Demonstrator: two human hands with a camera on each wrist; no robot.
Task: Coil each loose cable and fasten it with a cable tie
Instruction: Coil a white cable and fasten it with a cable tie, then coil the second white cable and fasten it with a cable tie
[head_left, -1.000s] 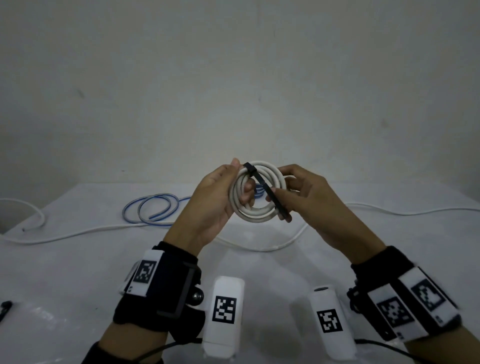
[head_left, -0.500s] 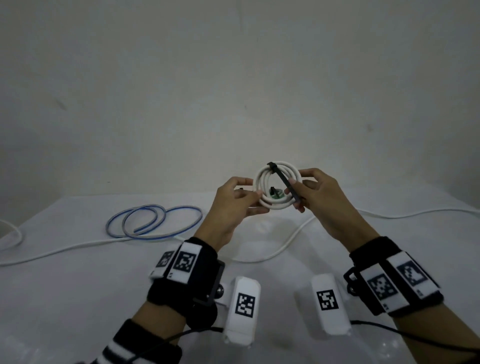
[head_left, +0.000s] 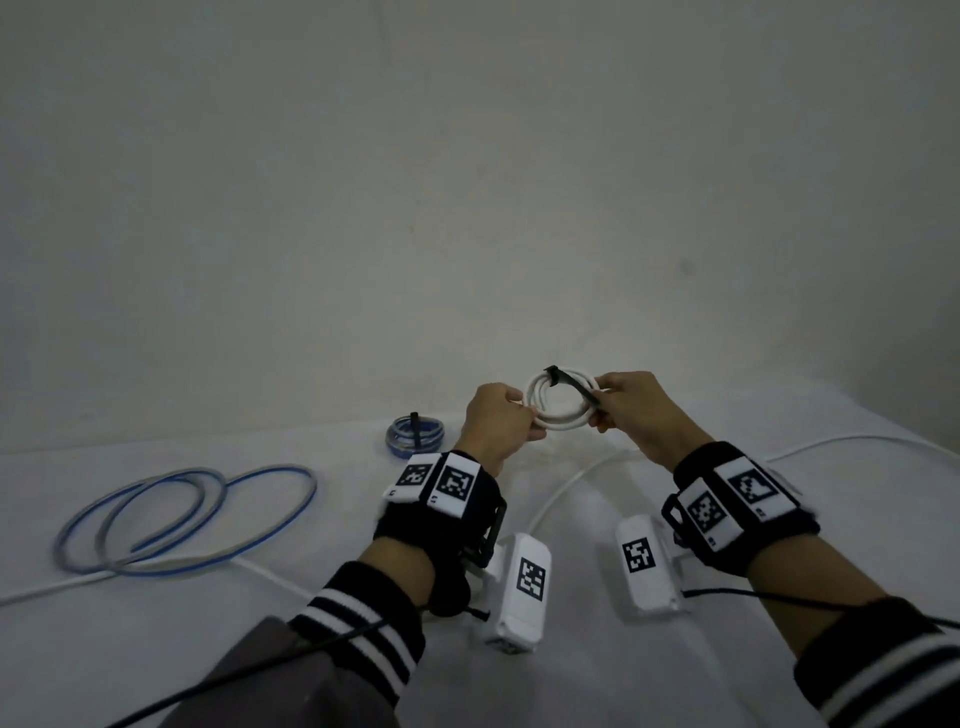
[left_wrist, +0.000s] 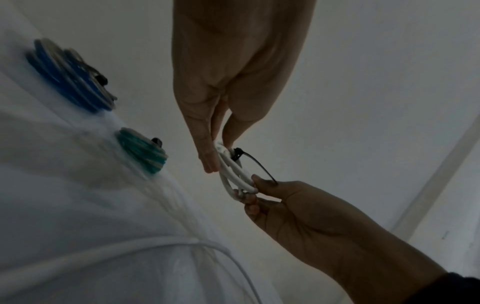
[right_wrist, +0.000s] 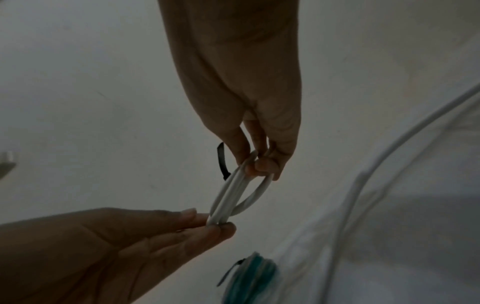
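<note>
A small white cable coil (head_left: 560, 422) hangs in the air between both hands, over the far part of the table. A black cable tie (head_left: 571, 383) wraps its top, with the tail slanting down to the right. My left hand (head_left: 523, 415) pinches the coil's left side between thumb and fingers (right_wrist: 207, 223). My right hand (head_left: 600, 404) pinches the right side (right_wrist: 255, 164), and the tie's tail (left_wrist: 259, 167) ends at its thumb. In the left wrist view the coil (left_wrist: 235, 176) appears edge-on.
A tied blue coil (head_left: 415, 439) lies on the white table (head_left: 156, 649) left of the hands, with a tied teal coil (left_wrist: 142, 152) near it. A loose blue cable (head_left: 182, 519) loops at left. A long white cable (head_left: 561, 488) crosses the table under the hands.
Both hands have carried the white coil farther from me, toward the wall. The head view has swung, so the tied blue coil now shows.
</note>
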